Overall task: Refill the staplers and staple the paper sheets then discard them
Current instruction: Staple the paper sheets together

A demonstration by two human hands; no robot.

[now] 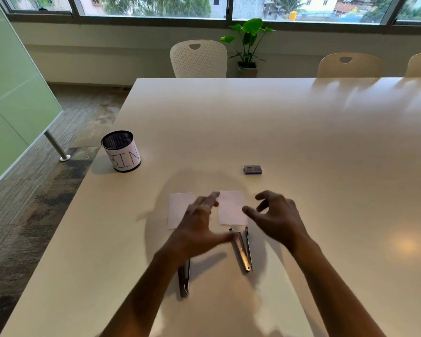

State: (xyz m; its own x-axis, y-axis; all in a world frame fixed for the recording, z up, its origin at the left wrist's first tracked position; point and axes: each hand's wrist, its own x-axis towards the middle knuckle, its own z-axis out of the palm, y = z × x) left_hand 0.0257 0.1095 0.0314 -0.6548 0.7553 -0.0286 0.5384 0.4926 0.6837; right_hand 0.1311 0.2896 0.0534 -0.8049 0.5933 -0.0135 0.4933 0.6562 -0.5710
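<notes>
Two small white paper sheets lie side by side at lower centre of my view on the glossy white table (301,142): the left paper sheet (178,207) is partly hidden under my left hand (199,224), and the right paper sheet (231,207) shows almost whole. I see my left hand blurred, fingers spread and flat, pinching nothing, its thumb close to the tip of the opened metal stapler (241,251); I cannot tell whether they touch. That stapler lies just below the right sheet, its two arms parted in a narrow V. A second metal stapler (184,280) sits lower left of it, its upper half covered by my left wrist, so I cannot tell if it is opened. My right hand (277,217) hovers right of the right sheet, fingers curled and apart, empty. Above it, well apart, lies a small blue staple box (252,170), its label too small to read. At the table's left edge stands a black mesh cup (121,151) wrapped in paper marked BIN.
</notes>
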